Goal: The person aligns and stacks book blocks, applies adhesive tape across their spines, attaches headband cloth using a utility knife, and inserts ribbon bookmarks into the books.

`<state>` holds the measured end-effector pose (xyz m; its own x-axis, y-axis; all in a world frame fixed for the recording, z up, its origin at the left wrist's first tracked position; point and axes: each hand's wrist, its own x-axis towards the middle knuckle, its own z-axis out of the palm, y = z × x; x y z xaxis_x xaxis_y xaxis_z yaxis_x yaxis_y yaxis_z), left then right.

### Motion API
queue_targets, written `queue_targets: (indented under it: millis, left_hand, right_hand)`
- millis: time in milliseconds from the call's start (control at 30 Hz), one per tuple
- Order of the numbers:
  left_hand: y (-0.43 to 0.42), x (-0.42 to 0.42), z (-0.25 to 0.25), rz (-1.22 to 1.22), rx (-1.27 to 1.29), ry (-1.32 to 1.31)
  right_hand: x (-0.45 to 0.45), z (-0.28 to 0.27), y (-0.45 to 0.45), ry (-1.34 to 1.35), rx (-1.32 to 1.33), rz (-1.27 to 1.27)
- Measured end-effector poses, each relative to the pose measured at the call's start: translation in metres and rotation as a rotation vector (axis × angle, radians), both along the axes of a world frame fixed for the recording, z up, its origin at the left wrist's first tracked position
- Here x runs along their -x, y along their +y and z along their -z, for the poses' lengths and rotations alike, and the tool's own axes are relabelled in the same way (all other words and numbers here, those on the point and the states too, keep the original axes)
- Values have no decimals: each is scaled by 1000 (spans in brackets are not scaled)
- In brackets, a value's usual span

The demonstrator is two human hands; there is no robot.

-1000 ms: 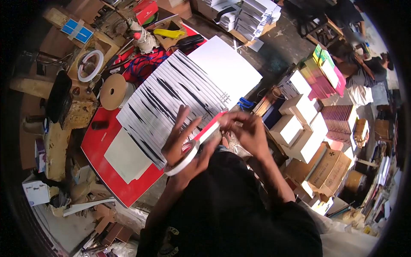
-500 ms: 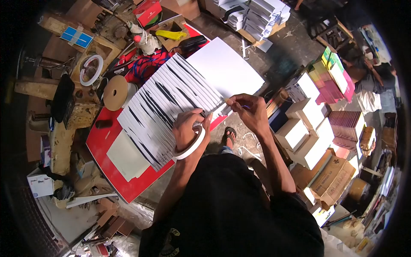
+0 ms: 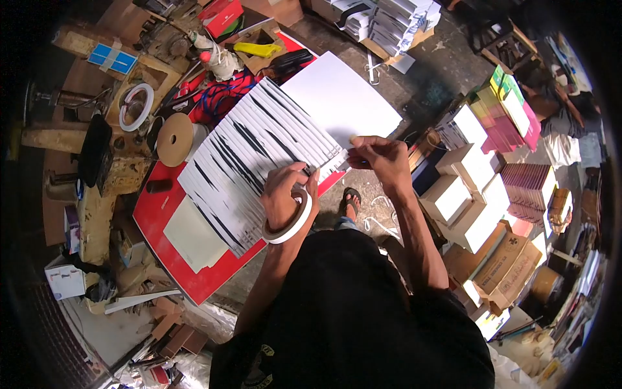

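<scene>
A fanned row of overlapping white paper booklets point(image 3: 227, 152) with black gaps between them lies across the red board. My left hand point(image 3: 283, 194) rests on its near edge, fingers curled and closed at a small dark spot; what they grip is hidden. A roll of white tape point(image 3: 289, 223) hangs around my left wrist. My right hand point(image 3: 383, 159) is just off the right corner of the booklets, thumb and fingers pinched together. Anything between those fingertips is too small to make out. Beyond the row lies a blank white sheet point(image 3: 346, 91).
The red board point(image 3: 201, 279) carries a pale sheet point(image 3: 191, 236) at its near left. Left stand a brown cardboard reel point(image 3: 175, 141) and another tape roll point(image 3: 136, 107). White boxes point(image 3: 476, 214) and a brown carton point(image 3: 508, 266) are stacked right. A sandalled foot point(image 3: 350, 202) shows below.
My right hand has moved slightly right, away from the booklets' corner, and its fingers have drawn closer together. The left hand stays at the near edge.
</scene>
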<state>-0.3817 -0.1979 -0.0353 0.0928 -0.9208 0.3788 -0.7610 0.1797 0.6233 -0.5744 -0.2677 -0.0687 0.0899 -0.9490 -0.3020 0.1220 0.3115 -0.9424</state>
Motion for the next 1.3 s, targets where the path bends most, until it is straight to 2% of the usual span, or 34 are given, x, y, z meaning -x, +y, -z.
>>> queue_targets:
  millis: [67, 100, 167, 500, 667, 1000, 1100, 1133, 1200, 1300]
  left_hand:
    - [0, 0, 1, -3, 5, -1]
    - [1, 0, 1, -12, -15, 46]
    - [1, -1, 2, -21, -36, 93]
    - [1, -6, 6, 15, 9, -39]
    - [2, -4, 5, -8, 1, 4]
    - [3, -2, 6, 2, 27, 22]
    - [3, -3, 14, -12, 88, 10]
    - [3, -2, 16, -20, 106, 18]
    - [4, -2, 20, -24, 116, 13]
    - [6, -3, 25, -17, 128, 24]
  right_hand:
    - [2, -3, -5, -51, -170, 6]
    - [1, -2, -3, -50, -171, 7]
    - [-2, 2, -1, -30, -28, -27]
    - [-11, -8, 2, 65, -8, -30]
    - [-16, -10, 7, 229, 145, 2]
    - [-15, -10, 7, 214, 114, 2]
    - [-19, -10, 9, 557, 491, 38]
    - [-24, -21, 13, 578, 473, 36]
    - [-29, -20, 20, 861, 699, 36]
    - [-42, -21, 28, 815, 867, -4]
